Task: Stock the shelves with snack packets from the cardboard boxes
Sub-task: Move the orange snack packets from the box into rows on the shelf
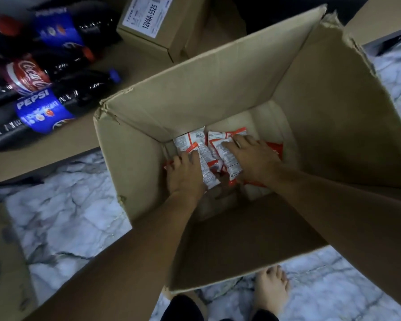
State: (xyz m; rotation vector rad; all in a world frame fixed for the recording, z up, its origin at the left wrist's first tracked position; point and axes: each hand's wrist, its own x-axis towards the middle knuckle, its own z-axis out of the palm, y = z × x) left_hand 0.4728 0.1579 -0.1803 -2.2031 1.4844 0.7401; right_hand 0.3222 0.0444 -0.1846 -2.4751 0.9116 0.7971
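step: packets being gathered, looks like | snack packets (212, 156) heaped at bottom of open cardboard box (218, 89) | left hand (185, 174) fingers curled onto packets, right hand (252, 158) spread flat on top | next: probably a bunch gets scooped up, lifted out

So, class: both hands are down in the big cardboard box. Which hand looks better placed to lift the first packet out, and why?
Probably the right hand: it lies flat across the white-and-orange snack packets in the middle of the cardboard box. The left hand sits at the pile's edge, by the box wall.
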